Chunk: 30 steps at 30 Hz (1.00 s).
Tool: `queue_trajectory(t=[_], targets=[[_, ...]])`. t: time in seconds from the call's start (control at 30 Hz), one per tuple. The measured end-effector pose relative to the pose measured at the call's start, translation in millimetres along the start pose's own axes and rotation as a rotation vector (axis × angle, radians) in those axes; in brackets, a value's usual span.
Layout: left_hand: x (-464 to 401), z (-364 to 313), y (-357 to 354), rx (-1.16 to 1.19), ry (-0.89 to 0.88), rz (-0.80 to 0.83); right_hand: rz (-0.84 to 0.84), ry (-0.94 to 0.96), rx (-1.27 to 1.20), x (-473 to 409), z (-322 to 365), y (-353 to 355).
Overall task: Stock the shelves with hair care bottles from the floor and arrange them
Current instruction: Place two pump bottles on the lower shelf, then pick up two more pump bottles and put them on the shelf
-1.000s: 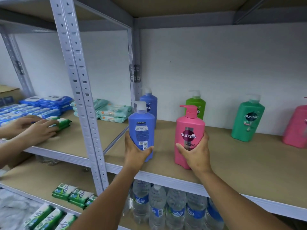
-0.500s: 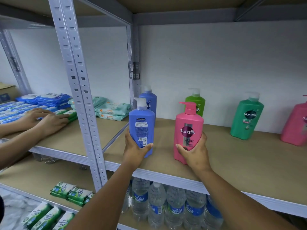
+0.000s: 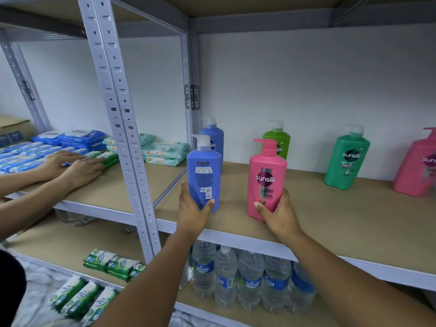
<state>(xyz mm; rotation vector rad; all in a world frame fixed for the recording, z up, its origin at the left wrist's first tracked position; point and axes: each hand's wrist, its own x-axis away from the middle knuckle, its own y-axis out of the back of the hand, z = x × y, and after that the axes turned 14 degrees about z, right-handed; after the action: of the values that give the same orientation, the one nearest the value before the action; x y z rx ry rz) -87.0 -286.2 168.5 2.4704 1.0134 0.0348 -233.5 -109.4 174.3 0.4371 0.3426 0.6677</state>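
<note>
Bottles are what matter here: the blue bottle (image 3: 204, 172) in the left hand (image 3: 194, 210) and the pink bottle (image 3: 266, 179) in the right hand (image 3: 277, 212) both stand upright near the front edge of the shelf (image 3: 330, 223), at about 6 o'clock from the blue rear bottle (image 3: 212, 138) and the light green bottle (image 3: 278, 142). Each hand's grip is wrapped round the lower body of its bottle. Against the frames from a second ago, both bottles sit a little farther in on the board, and the grips have not loosened. That suggests they are being slid into a second row, with release yet to come. The blue bottle shows its back label, so it likely wants turning. At 9 o'clock, another person's hands (image 3: 70, 166) have shifted along the green packs (image 3: 106, 158). A teal bottle (image 3: 348, 159) and a second pink bottle (image 3: 417, 164) stand at 3 o'clock.
</note>
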Motion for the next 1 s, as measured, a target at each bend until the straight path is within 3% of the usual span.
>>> queue_trajectory(t=[0.17,0.53,0.77,1.0], targets=[[53.5,-20.0,7.8,-0.253,-0.02,0.085,0.091,-0.04,0.204,44.2,10.6,8.0],[184.5,-45.2,19.3,-0.418,0.04,0.236,0.243,-0.121,0.58,175.3,49.8,10.0],[249.2,12.4,8.8,-0.546,0.171,0.308,0.387,-0.262,0.542,249.5,-8.8,-34.6],[270.3,135.2,-26.2,-0.55,0.443,0.401,0.495,-0.524,0.511,285.1,-125.5,-104.2]])
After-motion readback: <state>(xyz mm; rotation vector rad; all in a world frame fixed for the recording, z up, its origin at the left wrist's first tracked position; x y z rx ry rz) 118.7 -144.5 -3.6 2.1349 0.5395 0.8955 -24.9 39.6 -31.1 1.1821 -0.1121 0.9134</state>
